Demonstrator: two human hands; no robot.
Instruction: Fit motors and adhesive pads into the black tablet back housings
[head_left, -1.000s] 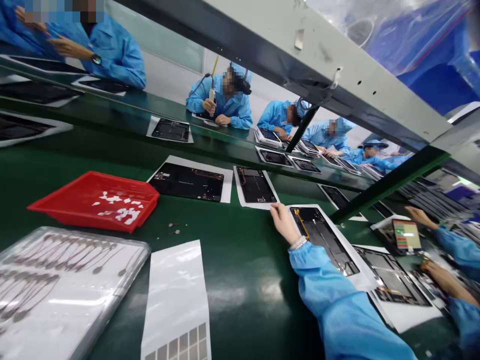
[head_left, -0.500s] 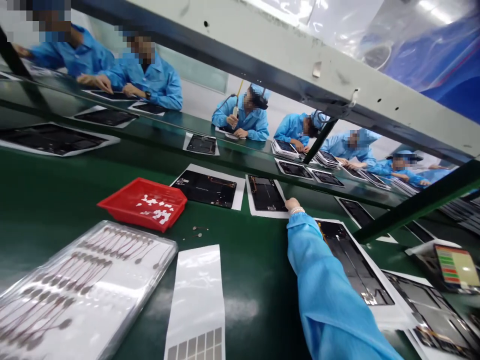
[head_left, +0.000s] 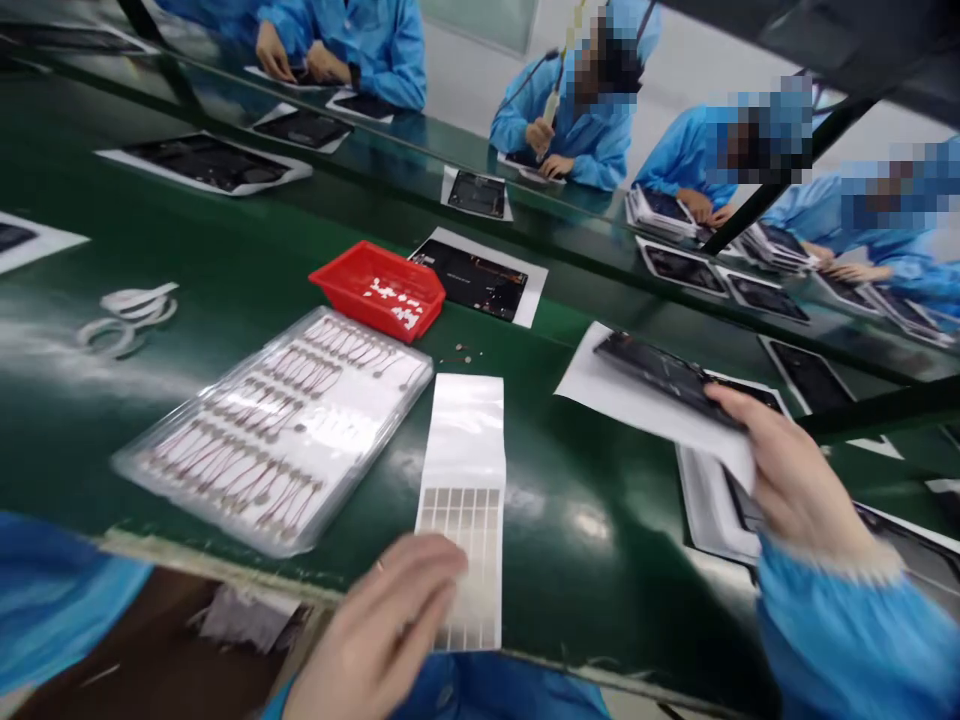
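My right hand (head_left: 795,470) grips the edge of a black tablet panel (head_left: 660,375) together with the white paper sheet (head_left: 600,385) under it, tilted above the bench. My left hand (head_left: 382,620), slightly blurred, is over the lower part of a white strip of grey rectangular stickers (head_left: 461,510). Its fingers are loosely bent, with a gap by the thumb and nothing visible in them. Left of the strip lies a clear tray (head_left: 330,440) with rows of small round parts on thin wires. A red bin (head_left: 352,285) beyond it holds white bits.
Another black panel (head_left: 480,285) lies on paper behind the red bin. A few small round parts (head_left: 465,355) rest near the strip. White tape rings (head_left: 124,320) lie at left. More panels stand under and beyond my right hand. Co-workers in blue sit across the bench beyond a dark post (head_left: 787,175).
My right hand has drawn back toward me, bringing the panel and its paper off the bench. My left hand has come into view over the sticker strip. The view has tilted down.
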